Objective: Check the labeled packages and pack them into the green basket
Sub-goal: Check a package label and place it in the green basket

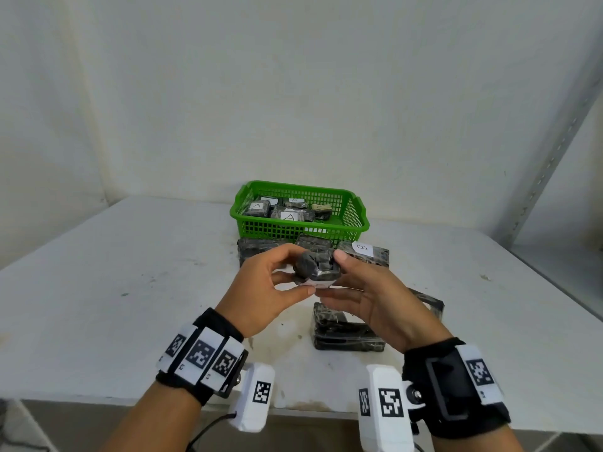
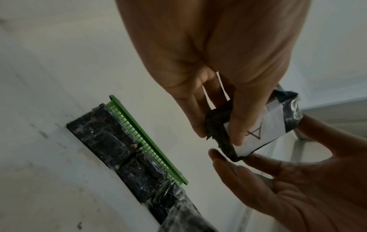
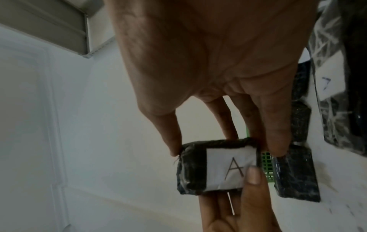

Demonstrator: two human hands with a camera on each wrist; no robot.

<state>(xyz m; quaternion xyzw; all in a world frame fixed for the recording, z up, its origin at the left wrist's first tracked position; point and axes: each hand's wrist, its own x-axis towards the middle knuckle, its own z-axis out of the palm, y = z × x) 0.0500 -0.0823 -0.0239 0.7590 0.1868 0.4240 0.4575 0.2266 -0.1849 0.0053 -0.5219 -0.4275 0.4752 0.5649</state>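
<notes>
The small dark package (image 1: 317, 268), label "A" (image 3: 230, 168) facing down toward the wrists, is held above the worktop (image 1: 114, 272) centre, long axis left to right. Left hand (image 1: 261, 288) and right hand (image 1: 372, 298) pinch its opposite ends. Green basket (image 1: 355, 220) sits beyond, near the far edge.

The head view looks forward and down from above the near edge of the table (image 1: 98, 272) toward the far wall. Both wrist views look close along the palms, sharing the small package (image 2: 264, 130) and green basket (image 3: 266, 166).
</notes>
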